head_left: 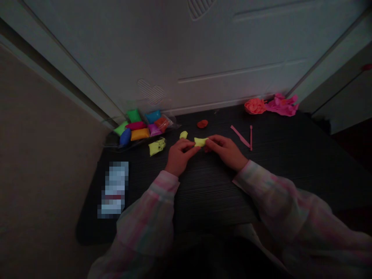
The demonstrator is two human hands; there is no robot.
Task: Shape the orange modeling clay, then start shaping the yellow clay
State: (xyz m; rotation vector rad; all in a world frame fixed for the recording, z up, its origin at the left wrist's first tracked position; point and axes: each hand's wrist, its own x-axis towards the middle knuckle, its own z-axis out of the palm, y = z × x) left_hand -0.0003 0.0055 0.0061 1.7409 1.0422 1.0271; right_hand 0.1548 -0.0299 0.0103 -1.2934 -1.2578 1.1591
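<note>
Between my two hands is a piece of yellow modelling clay (200,142), pulled into a short strip. My left hand (179,155) pinches its left end with thumb and fingers. At the other end, the thumb and fingertips of my right hand (225,150) are closed on it. Just behind my left hand lies a smaller lump of yellow clay (183,135). To the left of that hand rests a yellow clay packet (157,147) with dark marks on it. A flattened red-orange clay piece (202,124) sits on the dark table behind my hands.
Several coloured clay packets (140,134) lie in clear plastic at the back left. Two pink modelling tools (240,136) are right of my hands. Orange (255,105) and pink crumpled material (282,105) sits at the back right. A blurred-out phone-like screen (114,190) lies at the left edge.
</note>
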